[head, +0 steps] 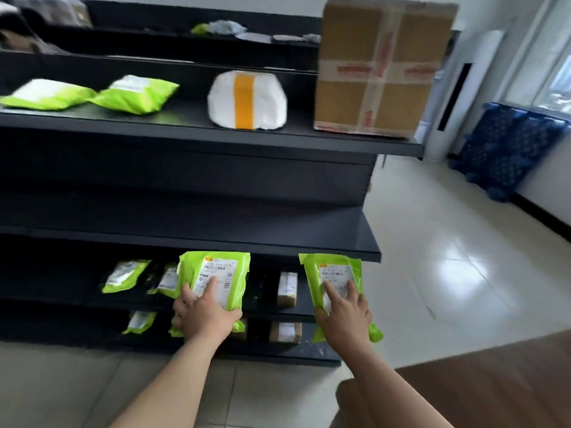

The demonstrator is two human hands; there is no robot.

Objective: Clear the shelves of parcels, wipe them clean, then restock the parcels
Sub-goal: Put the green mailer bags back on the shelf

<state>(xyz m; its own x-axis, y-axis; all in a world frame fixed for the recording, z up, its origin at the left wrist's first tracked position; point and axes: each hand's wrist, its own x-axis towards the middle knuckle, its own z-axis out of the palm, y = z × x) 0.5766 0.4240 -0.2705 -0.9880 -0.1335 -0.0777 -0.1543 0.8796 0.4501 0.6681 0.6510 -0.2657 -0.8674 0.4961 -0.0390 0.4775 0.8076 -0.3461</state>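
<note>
My left hand (202, 313) grips a green mailer bag (216, 273) with a white label, thumb on top, held in front of the lower shelves. In my right hand (344, 315) is a second green mailer bag (333, 273), gripped the same way at the shelf's right end. The bare black middle shelf (278, 230) lies just above both bags. On the upper shelf (185, 125) sit two green bags (133, 94), a white parcel with a yellow stripe (247, 101) and a large taped cardboard box (377, 66).
The lower shelves hold more green bags (123, 274) and small brown boxes (287, 287). The top shelf carries several grey and white parcels (228, 27). A blue pallet (506, 149) leans on the right wall. A brown wooden surface (494, 384) is at bottom right. Pale tile floor (432, 242) lies right of the rack.
</note>
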